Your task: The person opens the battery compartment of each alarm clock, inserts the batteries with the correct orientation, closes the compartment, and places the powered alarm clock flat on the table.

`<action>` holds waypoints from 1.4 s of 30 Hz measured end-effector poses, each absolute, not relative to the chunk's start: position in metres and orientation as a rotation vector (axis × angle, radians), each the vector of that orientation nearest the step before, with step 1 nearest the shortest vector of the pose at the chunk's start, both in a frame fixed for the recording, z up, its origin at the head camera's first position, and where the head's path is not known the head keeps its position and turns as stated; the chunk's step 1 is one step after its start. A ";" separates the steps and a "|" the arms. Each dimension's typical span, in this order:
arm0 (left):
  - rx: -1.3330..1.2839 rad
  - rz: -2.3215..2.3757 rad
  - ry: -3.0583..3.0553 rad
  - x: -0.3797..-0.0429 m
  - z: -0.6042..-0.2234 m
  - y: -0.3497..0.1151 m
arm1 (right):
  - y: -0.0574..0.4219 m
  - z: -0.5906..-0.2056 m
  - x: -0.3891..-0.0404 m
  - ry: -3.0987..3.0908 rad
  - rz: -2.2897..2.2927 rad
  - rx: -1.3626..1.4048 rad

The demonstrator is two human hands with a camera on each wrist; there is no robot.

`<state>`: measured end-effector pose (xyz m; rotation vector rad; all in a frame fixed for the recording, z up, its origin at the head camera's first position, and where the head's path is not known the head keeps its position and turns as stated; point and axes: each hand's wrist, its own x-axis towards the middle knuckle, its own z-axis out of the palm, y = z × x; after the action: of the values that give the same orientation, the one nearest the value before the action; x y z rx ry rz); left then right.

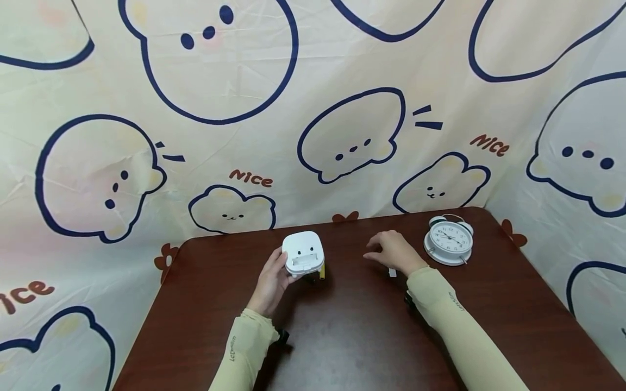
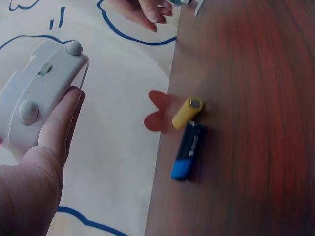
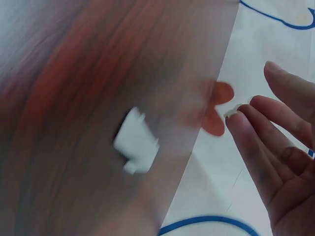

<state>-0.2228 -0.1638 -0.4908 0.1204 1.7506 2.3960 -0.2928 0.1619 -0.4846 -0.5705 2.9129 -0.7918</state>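
My left hand (image 1: 270, 282) grips a white rounded-square device (image 1: 303, 252) above the table. Two dark dots and a rectangular recess show on its upward face; two round knobs and a small slider are on its side in the left wrist view. Below it on the table lie a yellow battery (image 2: 186, 113) and a black-and-blue battery (image 2: 188, 150). My right hand (image 1: 395, 252) hovers with loosely bent fingers and nothing between them. Under it lies a small white plastic piece (image 3: 137, 142) with tabs, blurred in the right wrist view.
At the back right of the brown table (image 1: 357, 336) stands a white twin-bell alarm clock (image 1: 449, 240), tilted back. A cartoon-printed cloth (image 1: 342, 65) hangs along the table's far edge and right side.
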 end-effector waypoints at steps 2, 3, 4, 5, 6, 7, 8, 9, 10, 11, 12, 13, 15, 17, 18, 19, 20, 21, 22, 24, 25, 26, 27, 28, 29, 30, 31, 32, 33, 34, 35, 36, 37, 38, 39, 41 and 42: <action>0.107 2.402 1.754 -0.222 -0.491 -0.168 | 0.152 -0.483 -0.294 2.916 -0.792 -0.586; 0.109 2.403 1.764 -0.222 -0.491 -0.170 | 0.147 -0.482 -0.294 2.916 -0.792 -0.593; 0.097 2.412 1.761 -0.222 -0.491 -0.172 | 0.141 -0.481 -0.294 2.916 -0.791 -0.601; 0.089 2.421 1.760 -0.222 -0.492 -0.174 | 0.136 -0.481 -0.294 2.919 -0.785 -0.615; 0.083 2.427 1.763 -0.222 -0.492 -0.176 | 0.130 -0.481 -0.294 2.922 -0.777 -0.633; 0.080 2.429 1.770 -0.221 -0.493 -0.178 | 0.125 -0.482 -0.295 2.923 -0.766 -0.652; 0.078 2.431 1.773 -0.221 -0.493 -0.179 | 0.120 -0.484 -0.295 2.928 -0.750 -0.677; 0.077 2.434 1.773 -0.221 -0.494 -0.181 | 0.114 -0.485 -0.294 2.927 -0.734 -0.696; 0.068 2.441 1.766 -0.221 -0.495 -0.182 | 0.109 -0.487 -0.294 2.927 -0.718 -0.718; 0.068 2.443 1.767 -0.221 -0.495 -0.183 | 0.104 -0.490 -0.293 2.926 -0.704 -0.740; 0.068 2.443 1.769 -0.221 -0.496 -0.184 | 0.099 -0.492 -0.293 2.917 -0.694 -0.754; 0.069 2.443 1.771 -0.221 -0.496 -0.185 | 0.095 -0.494 -0.292 2.909 -0.683 -0.765; 0.065 2.456 1.760 -0.222 -0.498 -0.186 | 0.086 -0.498 -0.290 2.889 -0.672 -0.780; 0.064 2.461 1.759 -0.222 -0.499 -0.187 | 0.077 -0.501 -0.289 2.871 -0.668 -0.797; 0.063 2.465 1.757 -0.222 -0.499 -0.187 | 0.073 -0.502 -0.288 2.859 -0.668 -0.799; 0.063 2.467 1.754 -0.222 -0.499 -0.187 | 0.070 -0.503 -0.287 2.848 -0.665 -0.807; 0.064 2.468 1.753 -0.222 -0.500 -0.187 | 0.066 -0.504 -0.287 2.838 -0.665 -0.813; 0.064 2.465 1.753 -0.222 -0.500 -0.187 | 0.063 -0.505 -0.286 2.829 -0.659 -0.817; 0.064 2.461 1.754 -0.222 -0.500 -0.188 | 0.061 -0.506 -0.285 2.821 -0.650 -0.817; 0.064 2.456 1.755 -0.222 -0.500 -0.188 | 0.055 -0.507 -0.285 2.807 -0.631 -0.808; 0.063 2.454 1.761 -0.222 -0.500 -0.189 | 0.053 -0.508 -0.285 2.805 -0.622 -0.808; 0.058 2.456 1.763 -0.222 -0.500 -0.189 | 0.051 -0.509 -0.284 2.802 -0.617 -0.809; 0.051 2.460 1.764 -0.222 -0.500 -0.190 | 0.049 -0.510 -0.284 2.801 -0.608 -0.810; 0.052 2.456 1.778 -0.222 -0.500 -0.191 | 0.047 -0.511 -0.285 2.799 -0.607 -0.813; 0.047 2.460 1.780 -0.222 -0.499 -0.192 | 0.046 -0.513 -0.285 2.801 -0.608 -0.816; 0.042 2.463 1.781 -0.221 -0.499 -0.192 | 0.044 -0.514 -0.286 2.802 -0.607 -0.821; 0.040 2.465 1.779 -0.221 -0.499 -0.193 | 0.043 -0.515 -0.286 2.804 -0.613 -0.826; 0.041 2.465 1.778 -0.221 -0.499 -0.193 | 0.043 -0.515 -0.286 2.807 -0.612 -0.826; 0.044 2.463 1.774 -0.221 -0.499 -0.194 | 0.042 -0.516 -0.287 2.809 -0.612 -0.827; 0.045 2.462 1.774 -0.221 -0.499 -0.194 | 0.042 -0.516 -0.287 2.813 -0.613 -0.827; 0.043 2.471 1.763 -0.221 -0.499 -0.194 | 0.042 -0.517 -0.287 2.817 -0.608 -0.829; 0.044 2.472 1.764 -0.221 -0.499 -0.194 | 0.042 -0.517 -0.287 2.822 -0.602 -0.836; 0.047 2.475 1.764 -0.221 -0.499 -0.194 | 0.042 -0.517 -0.287 2.825 -0.595 -0.842; 0.048 2.476 1.767 -0.220 -0.500 -0.194 | 0.041 -0.518 -0.287 2.829 -0.586 -0.850; 0.049 2.481 1.764 -0.221 -0.500 -0.194 | 0.041 -0.518 -0.288 2.831 -0.580 -0.860; 0.053 2.483 1.761 -0.221 -0.500 -0.194 | 0.041 -0.518 -0.288 2.836 -0.564 -0.878; 0.056 2.478 1.763 -0.220 -0.501 -0.193 | 0.041 -0.518 -0.287 2.839 -0.559 -0.886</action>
<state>-0.2205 -0.1934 -0.5007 0.0557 1.7633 2.4783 -0.2873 0.0414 -0.5178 -0.8861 2.8394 -0.5591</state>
